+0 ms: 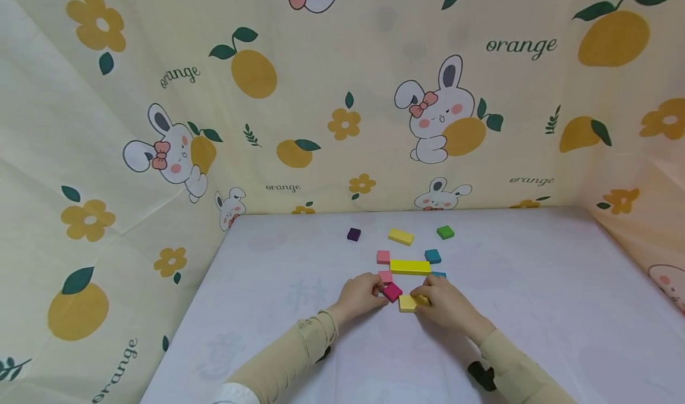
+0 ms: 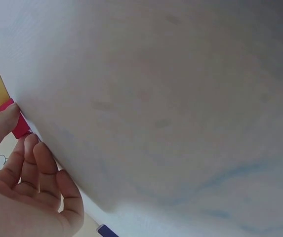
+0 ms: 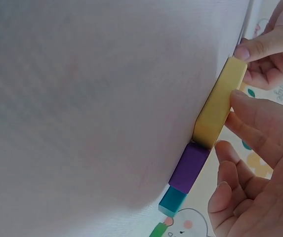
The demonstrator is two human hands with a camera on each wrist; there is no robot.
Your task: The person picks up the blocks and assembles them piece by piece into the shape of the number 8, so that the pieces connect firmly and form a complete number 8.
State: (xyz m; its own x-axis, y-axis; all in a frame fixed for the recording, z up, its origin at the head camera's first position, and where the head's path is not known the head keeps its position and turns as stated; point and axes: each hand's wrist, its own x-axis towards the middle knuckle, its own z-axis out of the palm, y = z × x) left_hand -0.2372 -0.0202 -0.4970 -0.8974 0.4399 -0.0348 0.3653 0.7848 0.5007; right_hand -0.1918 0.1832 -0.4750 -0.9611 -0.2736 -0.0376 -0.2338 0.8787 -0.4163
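Head view, and it's the magenta block (image 1: 393, 292) and the pale yellow block (image 1: 408, 303) side by side at the near edge of a little layout, the magenta one turned corner-on; whether the two touch, I can't tell. Left hand (image 1: 360, 297) is on the magenta block, thumb and fingertips close together, pinching it, and the left wrist view shows that thumb laid right across it. Right hand (image 1: 444, 304) has the pale yellow block, nearly closed, thumb at one edge and a finger opposite, other fingers curled. Right wrist view now: a purple block (image 3: 189, 168) sits just past the yellow one's end, with one of the blue blocks (image 1: 433, 256) beyond that!

Out a little further, the bright yellow bar (image 1: 409, 267) lies crosswise, pink blocks (image 1: 383, 257) down its left side, blue down its right, the nearer blue partly hidden behind the right hand. Up top, a spaced-out row: dark block (image 1: 354, 234), yellow block (image 1: 401, 237), green block (image 1: 445, 232). All on a white tabletop (image 1: 546, 297), backed by a cream cloth (image 1: 374, 53) printed with rabbits, flowers and oranges.
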